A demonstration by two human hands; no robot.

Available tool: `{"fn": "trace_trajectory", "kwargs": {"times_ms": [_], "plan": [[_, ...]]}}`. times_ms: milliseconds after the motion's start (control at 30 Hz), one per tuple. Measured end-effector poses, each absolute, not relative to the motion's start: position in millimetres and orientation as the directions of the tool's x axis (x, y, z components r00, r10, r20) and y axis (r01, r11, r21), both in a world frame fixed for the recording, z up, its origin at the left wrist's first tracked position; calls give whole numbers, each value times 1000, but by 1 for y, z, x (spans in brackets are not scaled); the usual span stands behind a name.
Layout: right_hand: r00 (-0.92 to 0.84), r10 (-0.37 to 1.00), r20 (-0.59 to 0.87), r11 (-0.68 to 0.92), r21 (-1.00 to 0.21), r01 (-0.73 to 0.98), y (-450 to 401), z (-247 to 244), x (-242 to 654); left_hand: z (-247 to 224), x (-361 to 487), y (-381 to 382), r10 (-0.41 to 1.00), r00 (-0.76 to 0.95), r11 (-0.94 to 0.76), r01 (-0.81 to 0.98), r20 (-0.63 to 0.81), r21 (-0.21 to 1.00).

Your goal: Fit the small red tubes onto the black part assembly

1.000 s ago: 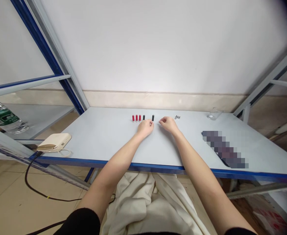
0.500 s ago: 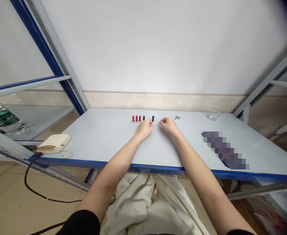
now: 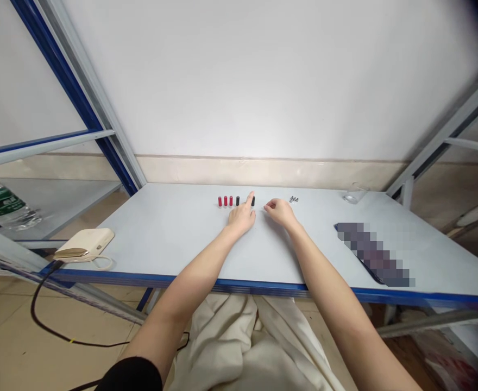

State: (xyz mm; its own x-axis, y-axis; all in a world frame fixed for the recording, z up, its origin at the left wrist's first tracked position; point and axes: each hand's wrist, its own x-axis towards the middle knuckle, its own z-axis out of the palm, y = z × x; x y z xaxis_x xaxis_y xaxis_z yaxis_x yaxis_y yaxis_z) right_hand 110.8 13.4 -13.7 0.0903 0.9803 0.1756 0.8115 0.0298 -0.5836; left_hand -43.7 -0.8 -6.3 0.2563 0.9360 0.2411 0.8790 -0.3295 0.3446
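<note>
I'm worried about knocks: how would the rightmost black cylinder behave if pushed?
The rightmost black cylinder would probably tip easily, standing tall and narrow. Once down, its round side would likely let it roll on the flat tabletop.

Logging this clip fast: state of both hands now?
Left hand: open, index finger extended near a black cylinder.
Right hand: closed in a pinch; whether it holds anything cannot be told.
</note>
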Motion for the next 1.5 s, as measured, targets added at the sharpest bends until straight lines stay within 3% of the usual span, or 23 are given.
{"fn": "trace_trajectory", "kwargs": {"times_ms": [167,300,567,700,833,1067,1500], "plan": [[90,981,172,28,-584,811,15,-15,110,-5,-44,1,932,278,-343,885,233,314],[82,983,163,27,-575,818,17,-17,110,-6,-43,4,923,247,-346,867,294,359],[88,982,167,28,-590,807,19,-19,107,-12,-47,18,912,81,-353,654,402,669],[83,990,116,27,-728,685,19,-17,106,-13,-46,18,937,20,-321,443,349,837],[21,994,103,79,-864,497,19,-16,104,-10,-43,12,956,60,-293,251,287,923],[9,993,115,108,-953,285,18,-17,103,-3,-42,5,972,98,-221,80,213,972],[-3,984,177,168,-931,323,19,-17,101,2,-41,1,988,67,-140,5,140,990]]}}
